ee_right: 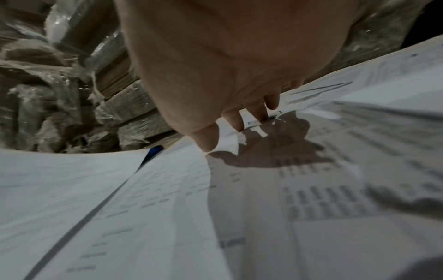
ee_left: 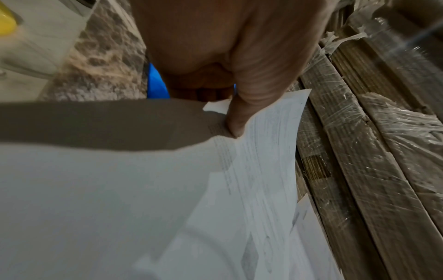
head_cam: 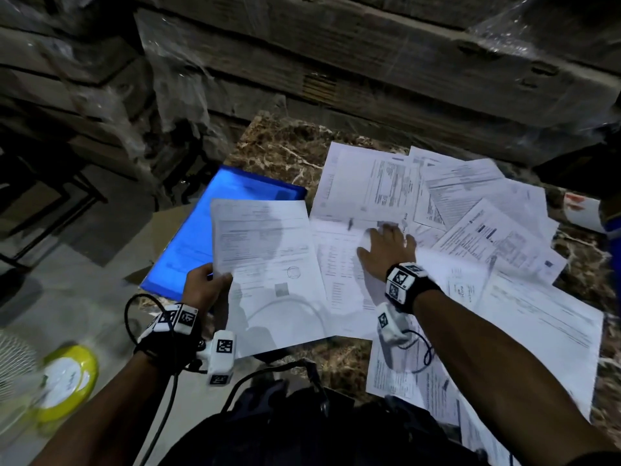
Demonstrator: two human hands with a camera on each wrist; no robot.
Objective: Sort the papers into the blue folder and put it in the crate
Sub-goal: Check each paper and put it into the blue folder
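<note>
A blue folder lies at the left edge of the marble table, partly under a printed sheet. My left hand pinches that sheet's left edge, thumb on top; the left wrist view shows the thumb pressing the paper. My right hand lies flat with straight fingers on another sheet just to the right. Its fingertips touch the paper. Many loose papers are spread over the table's right side. No crate is visible.
Stacked cardboard boxes wrapped in plastic film stand behind the table. A yellow and white fan base sits on the floor at lower left. Cables hang from my left wrist near my lap.
</note>
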